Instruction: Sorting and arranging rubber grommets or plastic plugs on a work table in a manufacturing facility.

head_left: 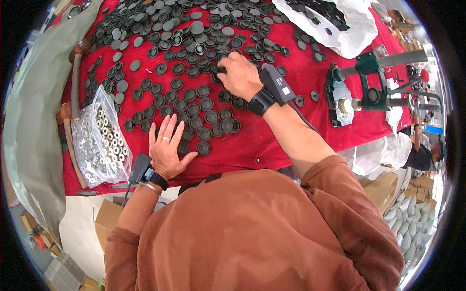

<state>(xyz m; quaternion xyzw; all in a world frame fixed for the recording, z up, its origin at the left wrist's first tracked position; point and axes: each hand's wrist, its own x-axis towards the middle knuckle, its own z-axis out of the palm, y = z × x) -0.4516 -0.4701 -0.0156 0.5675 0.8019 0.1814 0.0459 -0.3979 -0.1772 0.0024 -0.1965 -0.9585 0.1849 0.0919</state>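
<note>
My left hand lies open on the red cloth, fingers spread, its fingertips beside the nearest black round caps. A ring is on one finger. Farther forward, my right hand rests over the near edge of the main heap of black caps. Its thumb and forefinger are apart with the fingers bent, and I see nothing held; its undersides are hidden. Between the hands several shallow cup-shaped caps lie loosely in a single layer, mostly hollow side up.
On the left stand a clear bag of metal rings and two wooden-handled hammers. A green hand press occupies the right side. Behind it sits a white sack with black pieces. Cardboard boxes are below at right.
</note>
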